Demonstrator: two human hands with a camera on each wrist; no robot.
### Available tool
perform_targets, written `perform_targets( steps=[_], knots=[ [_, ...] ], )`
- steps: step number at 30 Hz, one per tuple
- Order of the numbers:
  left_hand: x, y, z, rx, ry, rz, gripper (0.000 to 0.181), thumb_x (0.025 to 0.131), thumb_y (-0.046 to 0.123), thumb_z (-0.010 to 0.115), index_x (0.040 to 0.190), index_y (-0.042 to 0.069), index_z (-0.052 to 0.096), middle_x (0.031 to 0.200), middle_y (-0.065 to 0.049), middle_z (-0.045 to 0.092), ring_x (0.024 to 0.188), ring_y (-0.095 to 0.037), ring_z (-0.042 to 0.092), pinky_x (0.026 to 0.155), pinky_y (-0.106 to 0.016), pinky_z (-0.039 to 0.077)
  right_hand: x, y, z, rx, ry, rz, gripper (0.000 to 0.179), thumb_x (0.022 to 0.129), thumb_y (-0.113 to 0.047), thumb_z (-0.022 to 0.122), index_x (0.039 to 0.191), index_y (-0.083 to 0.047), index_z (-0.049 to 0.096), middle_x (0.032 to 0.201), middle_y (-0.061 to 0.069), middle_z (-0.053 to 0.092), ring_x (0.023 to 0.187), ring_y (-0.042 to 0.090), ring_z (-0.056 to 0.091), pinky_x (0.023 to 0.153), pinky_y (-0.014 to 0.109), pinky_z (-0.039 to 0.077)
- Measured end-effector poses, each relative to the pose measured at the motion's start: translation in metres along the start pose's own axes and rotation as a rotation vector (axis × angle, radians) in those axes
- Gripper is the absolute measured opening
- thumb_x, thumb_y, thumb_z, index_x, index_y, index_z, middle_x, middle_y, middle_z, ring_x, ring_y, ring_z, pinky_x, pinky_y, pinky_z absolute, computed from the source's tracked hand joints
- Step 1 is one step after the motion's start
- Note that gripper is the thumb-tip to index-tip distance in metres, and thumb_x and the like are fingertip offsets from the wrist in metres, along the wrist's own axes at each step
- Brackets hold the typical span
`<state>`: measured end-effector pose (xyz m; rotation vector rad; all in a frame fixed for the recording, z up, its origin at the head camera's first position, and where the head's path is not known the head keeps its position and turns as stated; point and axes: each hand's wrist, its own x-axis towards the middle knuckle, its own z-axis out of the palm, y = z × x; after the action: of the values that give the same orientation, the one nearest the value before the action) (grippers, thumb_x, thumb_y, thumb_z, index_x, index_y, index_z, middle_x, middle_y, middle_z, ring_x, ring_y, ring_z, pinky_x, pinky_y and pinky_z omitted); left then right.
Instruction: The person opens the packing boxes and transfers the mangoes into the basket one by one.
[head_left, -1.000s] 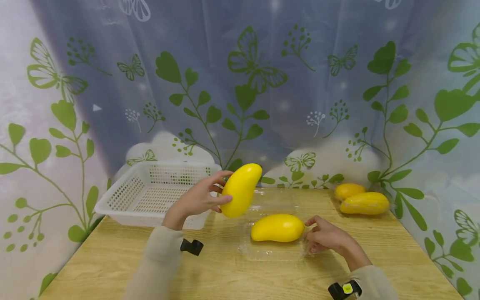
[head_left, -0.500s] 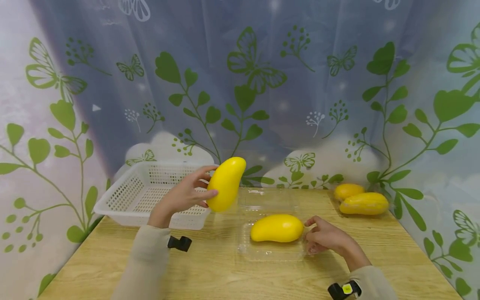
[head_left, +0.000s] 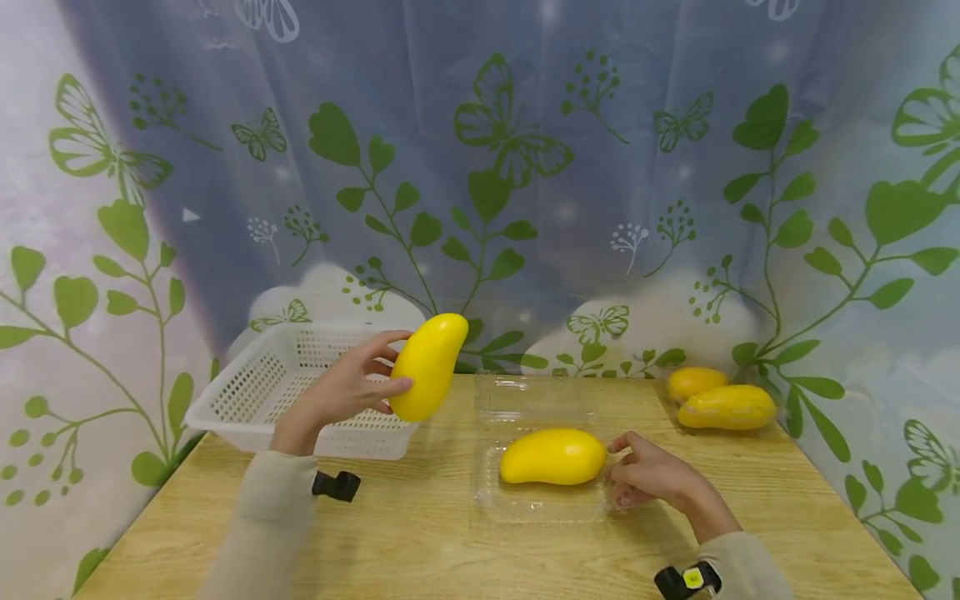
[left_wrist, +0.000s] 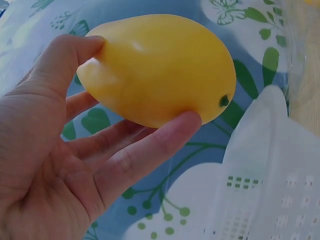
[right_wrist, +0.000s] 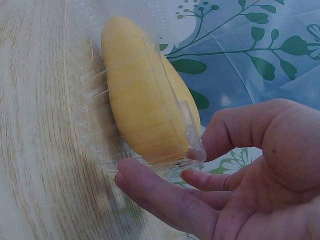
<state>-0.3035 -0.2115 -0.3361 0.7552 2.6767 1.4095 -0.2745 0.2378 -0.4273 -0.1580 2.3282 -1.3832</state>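
Note:
My left hand [head_left: 345, 387] holds a yellow mango [head_left: 429, 367] in the air by the right end of the white basket, its narrow end pointing up. In the left wrist view, thumb and fingers curl round the fruit, and a small dark stem spot shows at its blunt end. A second mango [head_left: 553, 457] lies lengthwise in an open clear plastic clamshell box [head_left: 540, 507] on the table. At that box's right end, my right hand [head_left: 652, 473] pinches the clear wall between thumb and fingers, as the right wrist view [right_wrist: 195, 135] shows.
A white perforated plastic basket [head_left: 247, 435] stands at the back left. Two more yellow mangoes in clear wrapping [head_left: 729, 407] lie at the back right of the wooden table [head_left: 450, 550]. A patterned curtain [head_left: 570, 192] hangs behind.
My left hand has carried its mango leftward, from over the clear box to beside the basket. The right hand, the box and the mango in it have stayed in place.

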Motion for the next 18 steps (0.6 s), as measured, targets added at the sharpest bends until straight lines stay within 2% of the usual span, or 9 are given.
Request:
perform_targets(
  steps=[9,18],
  knots=[
    [-0.007,-0.006,-0.013,0.024,0.027,0.003,0.071,0.097,0.026,0.073,0.159,0.018,0.038,0.135,-0.027,0.056,0.121,-0.044,0.064,0.069,-0.043,0.065,-0.002,0.000,0.002,0.001,0.015,-0.029,0.051,0.097,-0.003,0.055,0.139,0.010,0.029,0.110,0.027,0.062,0.069,0.021,0.064,0.065,0.032,0.059],
    [-0.012,-0.009,-0.028,0.085,0.047,-0.005,0.070,0.098,0.024,0.072,0.158,0.016,0.037,0.133,-0.028,0.057,0.119,-0.044,0.064,0.068,-0.037,0.065,-0.002,0.000,0.002,0.007,0.010,-0.020,0.052,0.097,-0.004,0.055,0.140,0.010,0.029,0.118,0.031,0.061,0.071,0.021,0.066,0.065,0.032,0.060]
  ],
)
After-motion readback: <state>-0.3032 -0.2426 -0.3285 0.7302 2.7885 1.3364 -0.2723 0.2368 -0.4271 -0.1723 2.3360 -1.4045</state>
